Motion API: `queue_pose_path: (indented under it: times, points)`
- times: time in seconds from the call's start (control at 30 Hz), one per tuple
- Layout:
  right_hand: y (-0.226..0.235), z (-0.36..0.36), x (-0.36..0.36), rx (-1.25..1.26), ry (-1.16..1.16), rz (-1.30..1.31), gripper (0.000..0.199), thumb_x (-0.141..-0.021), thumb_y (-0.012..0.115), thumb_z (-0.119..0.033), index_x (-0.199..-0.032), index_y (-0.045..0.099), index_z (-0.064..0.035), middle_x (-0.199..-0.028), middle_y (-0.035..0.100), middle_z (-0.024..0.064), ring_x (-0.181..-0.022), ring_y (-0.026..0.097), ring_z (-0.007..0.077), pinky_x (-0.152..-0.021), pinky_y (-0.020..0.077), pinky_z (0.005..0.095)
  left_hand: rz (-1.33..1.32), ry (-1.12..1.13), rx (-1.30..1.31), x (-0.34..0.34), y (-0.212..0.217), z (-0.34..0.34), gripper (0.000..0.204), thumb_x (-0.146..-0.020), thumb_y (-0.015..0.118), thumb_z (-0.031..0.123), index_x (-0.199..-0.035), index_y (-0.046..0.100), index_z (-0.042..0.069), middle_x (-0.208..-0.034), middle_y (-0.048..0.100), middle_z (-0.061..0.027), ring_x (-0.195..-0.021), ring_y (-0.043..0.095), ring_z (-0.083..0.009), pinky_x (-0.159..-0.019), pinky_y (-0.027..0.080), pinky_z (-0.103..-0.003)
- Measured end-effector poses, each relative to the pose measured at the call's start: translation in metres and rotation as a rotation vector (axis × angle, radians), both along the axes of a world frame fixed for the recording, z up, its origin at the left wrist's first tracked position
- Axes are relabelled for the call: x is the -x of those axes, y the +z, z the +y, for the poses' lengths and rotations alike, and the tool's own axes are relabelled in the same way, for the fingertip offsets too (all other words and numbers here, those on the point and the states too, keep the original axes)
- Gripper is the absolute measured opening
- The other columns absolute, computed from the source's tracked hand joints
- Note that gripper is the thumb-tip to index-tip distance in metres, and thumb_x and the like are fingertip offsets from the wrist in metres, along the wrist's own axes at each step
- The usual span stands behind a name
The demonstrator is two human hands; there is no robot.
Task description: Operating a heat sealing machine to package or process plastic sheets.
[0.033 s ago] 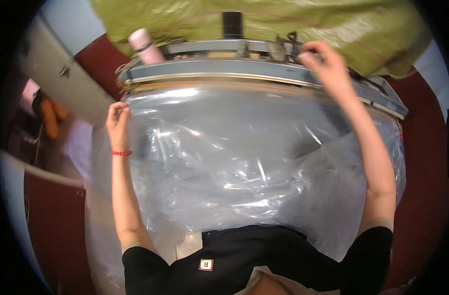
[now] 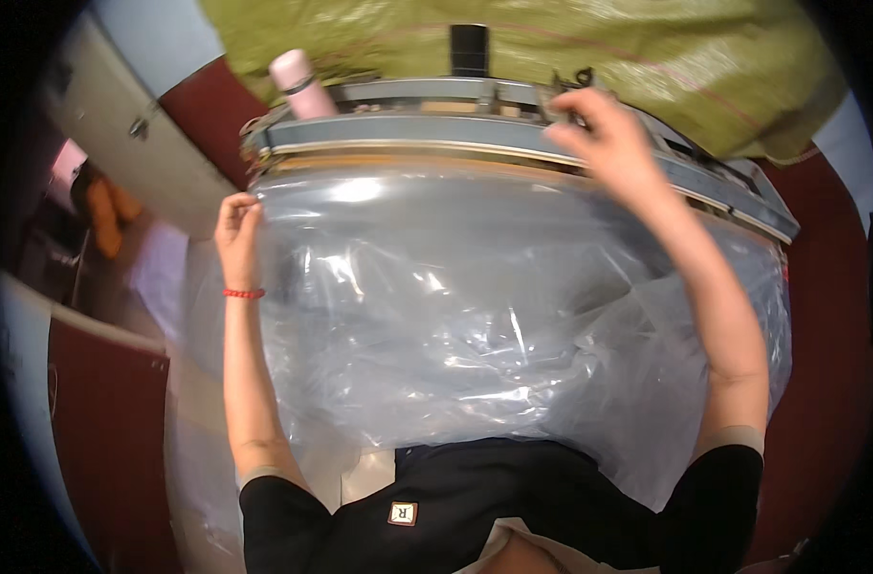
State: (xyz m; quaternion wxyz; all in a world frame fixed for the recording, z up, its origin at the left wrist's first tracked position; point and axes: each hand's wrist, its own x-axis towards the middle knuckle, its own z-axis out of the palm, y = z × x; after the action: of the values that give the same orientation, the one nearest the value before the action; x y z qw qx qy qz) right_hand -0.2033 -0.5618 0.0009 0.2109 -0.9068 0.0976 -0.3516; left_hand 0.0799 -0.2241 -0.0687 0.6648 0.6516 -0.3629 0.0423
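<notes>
A wide sheet of clear plastic film (image 2: pixel 427 287) spreads in front of me, wrinkled and shiny, reaching down to my waist. At its far left corner my left hand (image 2: pixel 237 230) is closed, thumb and fingers pinching the film's edge. My right hand (image 2: pixel 613 143) hovers over the long grey metal bar (image 2: pixel 408 134) of what looks like a sealing machine. Its thumb and forefinger are curved and apart, with nothing visible between them; motion blurs it a little. Whether it touches the bar I cannot tell.
A pink bottle (image 2: pixel 302 86) stands behind the bar's left end. Beyond the machine hangs a yellow-green woven sheet (image 2: pixel 628 57), with a black upright piece (image 2: pixel 470 53) before it. Dark tools (image 2: pixel 582 78) lie near my right hand. A grey door (image 2: pixel 121 115) is at the left.
My right hand has moved left along the bar. My left hand keeps its pinch on the film's corner. The whole view has shifted slightly.
</notes>
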Motion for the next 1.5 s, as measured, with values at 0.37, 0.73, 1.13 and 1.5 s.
queue_pose_path:
  times: [0.37,0.73,1.13,1.5]
  points:
    - [-0.108,0.054,0.01,-0.421,0.036,0.18,0.028,-0.072,0.066,-0.029,-0.065,0.058,-0.0032,-0.059,0.056,0.0039,-0.057,0.049,0.0099,-0.054,0.0403,0.0262,-0.512,0.355,-0.751,-0.022,-0.057,0.108,0.058,-0.071,0.065,0.018,-0.121,0.04,0.006,-0.125,0.04,-0.0116,-0.118,0.035,-0.0277,-0.096,0.029,-0.036]
    - [-0.147,-0.105,0.427,-0.104,-0.943,0.254,0.021,-0.072,0.064,-0.016,-0.066,0.052,0.0007,-0.053,0.05,0.0072,-0.052,0.045,0.015,-0.051,0.0377,0.0273,-0.351,-0.25,-0.884,0.181,-0.137,0.094,0.049,-0.066,0.066,0.017,-0.112,0.049,0.008,-0.111,0.049,-0.0152,-0.102,0.046,-0.0326,-0.083,0.04,-0.039]
    - [-0.193,-0.228,0.544,-0.13,-1.433,0.665,0.03,-0.083,0.045,-0.03,-0.091,0.055,-0.0035,-0.097,0.056,0.0187,-0.091,0.052,0.0384,-0.072,0.0416,0.0458,-0.877,-0.001,-0.86,0.136,-0.051,0.009,0.029,-0.064,0.067,0.008,-0.09,0.056,0.004,-0.094,0.056,-0.008,-0.094,0.051,-0.0274,-0.078,0.04,-0.038]
    - [-0.172,-0.189,0.463,-0.119,-1.602,0.552,0.035,-0.085,0.041,-0.036,-0.095,0.052,-0.0048,-0.096,0.057,0.0185,-0.089,0.053,0.0381,-0.068,0.0413,0.0466,-1.096,0.315,-0.302,0.132,0.038,-0.004,0.026,-0.074,0.046,-0.007,-0.093,0.057,0.006,-0.094,0.06,-0.0063,-0.099,0.053,-0.0247,-0.091,0.033,-0.041]
